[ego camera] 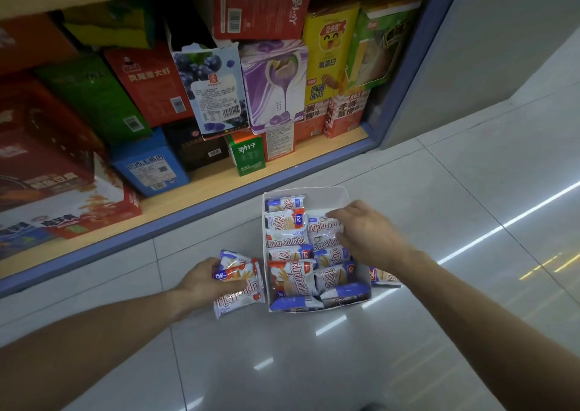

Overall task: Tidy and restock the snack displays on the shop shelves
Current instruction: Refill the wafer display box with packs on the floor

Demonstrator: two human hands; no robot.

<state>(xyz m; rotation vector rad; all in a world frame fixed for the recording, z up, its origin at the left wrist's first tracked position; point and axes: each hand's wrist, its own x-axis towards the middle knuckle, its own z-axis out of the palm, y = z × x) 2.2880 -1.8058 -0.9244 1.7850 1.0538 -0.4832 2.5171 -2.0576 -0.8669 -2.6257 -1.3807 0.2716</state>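
1. At the fingertips of the right hand (pixel 365 233), a white wafer packet (pixel 323 227) inside the white display box (pixel 332 195) is pressed or pinched; which one cannot be told.
2. Left hand (pixel 207 280) grips two loose packets (pixel 243 280) just beside the box, probably staged for loading.
3. Box stands on the floor tiles (pixel 314 363), its packets lying in rough rows, far end unfilled.
4. One stray packet (pixel 384 275) lies outside the right wall.
5. Bottom shelf (pixel 219 181) beyond holds stacked cartons.
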